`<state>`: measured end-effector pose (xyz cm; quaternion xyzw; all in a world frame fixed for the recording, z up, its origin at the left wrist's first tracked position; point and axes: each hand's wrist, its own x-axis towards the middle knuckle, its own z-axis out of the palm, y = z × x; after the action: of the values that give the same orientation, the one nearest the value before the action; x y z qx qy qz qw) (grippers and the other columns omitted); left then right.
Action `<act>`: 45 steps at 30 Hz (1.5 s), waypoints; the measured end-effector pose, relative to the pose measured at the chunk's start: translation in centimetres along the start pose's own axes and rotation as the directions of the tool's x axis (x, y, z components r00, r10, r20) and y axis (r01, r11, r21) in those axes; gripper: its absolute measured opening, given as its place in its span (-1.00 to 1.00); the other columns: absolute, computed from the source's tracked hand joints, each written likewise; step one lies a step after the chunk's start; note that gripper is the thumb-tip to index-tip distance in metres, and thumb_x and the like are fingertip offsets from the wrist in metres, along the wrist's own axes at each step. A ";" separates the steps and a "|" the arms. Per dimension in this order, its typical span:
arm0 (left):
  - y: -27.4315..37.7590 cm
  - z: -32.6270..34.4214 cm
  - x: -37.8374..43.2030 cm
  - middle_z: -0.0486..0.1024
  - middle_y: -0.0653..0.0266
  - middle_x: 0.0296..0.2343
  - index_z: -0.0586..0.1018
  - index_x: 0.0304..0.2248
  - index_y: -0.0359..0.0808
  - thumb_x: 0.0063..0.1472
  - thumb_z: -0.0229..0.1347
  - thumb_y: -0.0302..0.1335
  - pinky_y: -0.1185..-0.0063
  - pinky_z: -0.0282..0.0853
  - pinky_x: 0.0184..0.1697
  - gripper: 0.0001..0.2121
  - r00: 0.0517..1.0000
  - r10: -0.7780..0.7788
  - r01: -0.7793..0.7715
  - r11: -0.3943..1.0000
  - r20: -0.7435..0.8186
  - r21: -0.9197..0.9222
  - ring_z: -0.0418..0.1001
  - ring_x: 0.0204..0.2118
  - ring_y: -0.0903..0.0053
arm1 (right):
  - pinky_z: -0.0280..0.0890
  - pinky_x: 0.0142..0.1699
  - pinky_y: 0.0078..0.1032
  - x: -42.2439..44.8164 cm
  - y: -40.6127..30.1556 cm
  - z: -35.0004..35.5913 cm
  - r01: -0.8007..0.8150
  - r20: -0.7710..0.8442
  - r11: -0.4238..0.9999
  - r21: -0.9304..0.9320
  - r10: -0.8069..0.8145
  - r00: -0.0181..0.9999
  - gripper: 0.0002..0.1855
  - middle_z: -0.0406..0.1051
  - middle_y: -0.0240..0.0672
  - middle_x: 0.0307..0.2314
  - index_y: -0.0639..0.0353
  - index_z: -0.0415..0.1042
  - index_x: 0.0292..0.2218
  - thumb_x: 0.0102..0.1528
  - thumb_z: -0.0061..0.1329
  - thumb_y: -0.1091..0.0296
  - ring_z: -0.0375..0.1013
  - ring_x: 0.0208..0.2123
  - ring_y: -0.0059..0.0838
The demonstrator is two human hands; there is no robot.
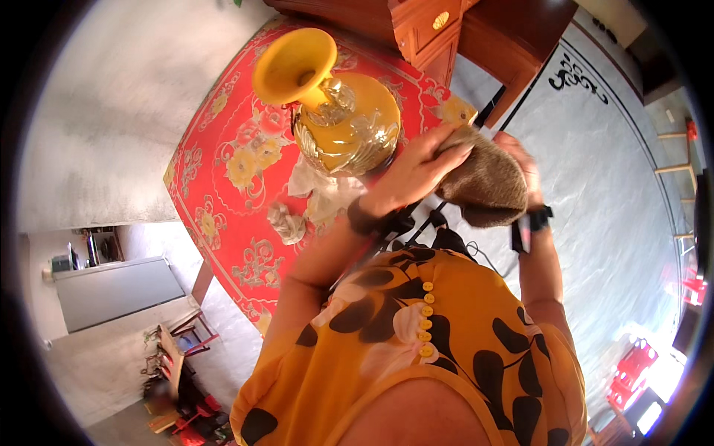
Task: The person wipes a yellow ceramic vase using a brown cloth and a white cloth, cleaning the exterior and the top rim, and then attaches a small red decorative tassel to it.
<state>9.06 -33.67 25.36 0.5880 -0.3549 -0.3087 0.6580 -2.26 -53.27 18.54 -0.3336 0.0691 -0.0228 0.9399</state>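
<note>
Both my hands hold a folded brown cloth (484,175) in front of my body, to the right of the table's edge. My left hand (415,170) lies over its left side with the fingers bent across the fabric. On the far side of the cloth, my right hand (519,159) grips it, and part of that hand is hidden. A yellow vase (362,106) with a flared mouth and shiny raised decoration stands on the red floral tablecloth (223,150), left of my hands. Crumpled pale paper or tissue (326,195) lies by its base, with another crumpled wad (287,223) nearer me.
Reddish-brown wooden furniture (429,42) with a drawer stands beyond the table. A pale wall (111,111) rises along the left. Grey floor (591,150) with a dark border lies to the right. A thin cable (491,259) hangs near my waist.
</note>
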 end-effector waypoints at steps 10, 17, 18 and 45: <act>-0.8 -3.3 -1.6 0.57 0.01 -0.28 0.48 0.03 -0.32 0.21 0.17 -0.52 0.40 0.45 -0.23 -0.62 0.923 0.368 -0.144 0.603 -0.114 0.784 0.56 -0.27 0.19 | 0.28 0.18 -0.45 -1.7 10.3 0.6 0.039 -0.031 0.967 -0.250 -0.049 0.998 -0.54 0.39 -0.24 0.03 0.33 0.29 0.12 0.24 0.00 0.38 0.39 0.03 -0.38; 3.0 -8.7 -10.3 0.62 0.14 -0.48 0.56 -0.16 -0.42 0.35 0.03 -0.55 0.63 0.43 -0.32 -0.84 0.693 0.591 -0.257 0.738 -0.413 0.624 0.55 -0.49 0.52 | 0.35 0.06 -0.58 -0.2 9.1 3.5 0.080 -0.081 0.952 -0.296 -0.109 0.991 -0.63 0.42 -0.30 -0.04 0.35 0.35 0.07 0.27 -0.06 0.41 0.42 -0.05 -0.52; 3.6 -10.0 -10.3 0.61 0.13 -0.49 0.53 -0.13 -0.42 0.37 -0.01 -0.54 0.63 0.44 -0.27 -0.83 0.642 0.554 -0.277 0.812 -0.530 0.514 0.56 -0.47 0.53 | 0.36 0.06 -0.57 0.3 9.7 3.1 0.094 -0.085 0.950 -0.299 -0.124 0.989 -0.62 0.41 -0.32 -0.02 0.33 0.33 0.09 0.29 -0.07 0.39 0.42 -0.04 -0.53; 2.1 -16.4 -3.4 0.45 0.20 -0.10 0.28 0.15 -0.38 0.06 0.08 -0.69 0.51 0.38 0.02 -0.40 0.752 0.362 0.086 0.774 -0.551 0.627 0.46 -0.09 0.45 | 0.17 0.26 -0.21 20.0 7.5 7.9 0.686 0.628 0.109 -0.719 -0.319 0.710 -0.45 0.39 -0.07 0.02 0.24 0.36 0.07 0.03 0.00 0.32 0.31 0.13 0.00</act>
<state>20.78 -21.52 26.12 0.8088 -0.2326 0.0986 0.5310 18.62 -44.30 17.58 -0.8068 -0.2031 -0.2481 0.4963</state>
